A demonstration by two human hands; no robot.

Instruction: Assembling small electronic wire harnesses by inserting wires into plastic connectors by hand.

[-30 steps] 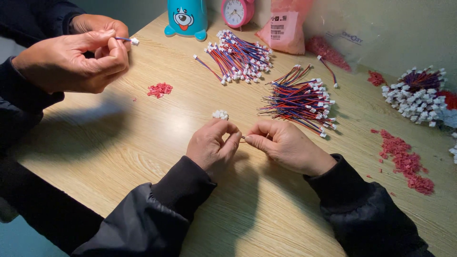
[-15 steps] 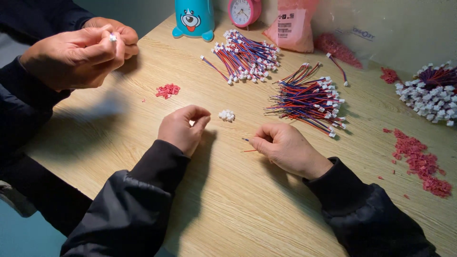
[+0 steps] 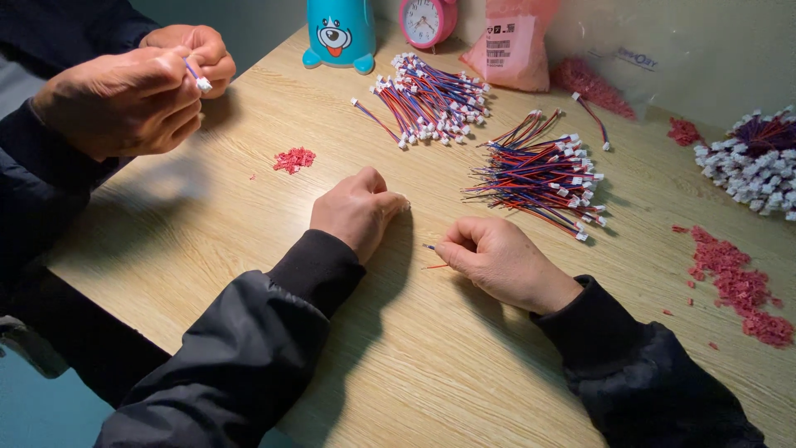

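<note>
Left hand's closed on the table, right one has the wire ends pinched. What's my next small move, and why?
Probably bring the left hand across to the right hand: the thin wires stick out bare from its fingers, pointing toward the left hand, whose closed fingers hide whatever it holds.

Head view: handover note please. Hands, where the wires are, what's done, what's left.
Left hand: loosely fisted on the table, over the spot of the small white connectors; whether it holds one cannot be seen.
Right hand: pinch grip on a thin red-and-blue wire, ends poking out left.
Loose wire bundle lies just beyond the right hand; a second bundle farther back.
Done versus left: not readable; both bundles carry white plugs.
A co-worker's hands at far left hold another plugged wire.
</note>
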